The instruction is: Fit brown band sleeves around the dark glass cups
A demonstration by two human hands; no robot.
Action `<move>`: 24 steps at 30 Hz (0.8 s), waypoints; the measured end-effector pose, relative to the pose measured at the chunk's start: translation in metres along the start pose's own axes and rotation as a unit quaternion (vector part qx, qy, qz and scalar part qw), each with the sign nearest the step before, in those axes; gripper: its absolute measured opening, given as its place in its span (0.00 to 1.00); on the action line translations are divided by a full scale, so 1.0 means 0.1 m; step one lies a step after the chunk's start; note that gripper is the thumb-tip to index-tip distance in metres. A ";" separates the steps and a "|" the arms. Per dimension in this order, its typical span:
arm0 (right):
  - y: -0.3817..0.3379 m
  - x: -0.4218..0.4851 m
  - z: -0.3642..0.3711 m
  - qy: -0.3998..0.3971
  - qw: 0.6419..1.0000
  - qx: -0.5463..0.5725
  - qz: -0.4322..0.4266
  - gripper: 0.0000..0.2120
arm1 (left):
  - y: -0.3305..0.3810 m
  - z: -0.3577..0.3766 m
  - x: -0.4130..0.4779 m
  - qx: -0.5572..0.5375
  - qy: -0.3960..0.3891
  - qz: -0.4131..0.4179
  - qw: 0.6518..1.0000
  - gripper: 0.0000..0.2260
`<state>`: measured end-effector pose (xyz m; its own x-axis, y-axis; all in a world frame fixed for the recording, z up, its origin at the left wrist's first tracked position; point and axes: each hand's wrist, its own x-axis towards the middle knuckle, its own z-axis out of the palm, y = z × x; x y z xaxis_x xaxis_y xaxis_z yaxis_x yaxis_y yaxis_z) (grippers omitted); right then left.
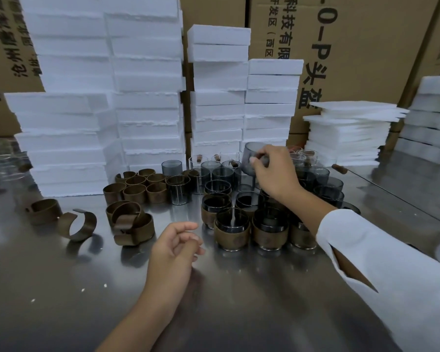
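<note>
Worktop [239, 301]: sleeved cups [231, 233] stand at the front (landmark); behind them bare dark cups [222, 174], all apparently empty; to their left, loose brown sleeves [135, 191]. Step, as judged: fetching a cup. The right hand [274, 171] is above and behind the landmark, grip pinching one empty dark cup [248, 151] at the rim, lifted clear. Left hand [173, 247] just left of the landmark, grip slack, holding nothing; next it should take a sleeve.

Head-worn view, close, down onto table [61, 288]

Glossy steel table [239, 301]; matt brown bands [135, 191]; smoky glass cups [219, 174].
</note>
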<state>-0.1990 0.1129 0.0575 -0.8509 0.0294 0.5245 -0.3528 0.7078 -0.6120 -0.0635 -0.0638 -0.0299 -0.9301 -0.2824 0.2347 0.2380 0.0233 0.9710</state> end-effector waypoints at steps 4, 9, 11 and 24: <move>-0.25 -0.44 -0.24 -0.013 0.992 0.103 -0.070 0.04 | 0.06 0.02 -0.05 0.017 -0.005 0.015 1.000 0.09; -0.36 -1.20 -0.29 -0.038 0.971 0.233 -0.038 0.09 | 0.19 0.13 -0.16 0.039 -0.011 0.057 0.998 0.07; -0.37 -1.43 -0.25 -0.050 0.958 0.282 -0.009 0.14 | 0.26 0.20 -0.22 0.017 -0.015 0.064 0.998 0.07; -0.29 -1.74 -0.10 -0.103 0.904 0.407 0.072 0.22 | 0.28 0.45 -0.41 -0.022 -0.015 0.050 0.998 0.10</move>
<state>-0.0372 0.0945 -0.0102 -0.9358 -0.1124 0.3341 -0.3304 -0.0506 -0.9425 -0.0310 -0.0083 -0.0102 -0.9091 -0.2518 0.3318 0.3410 0.0074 0.9400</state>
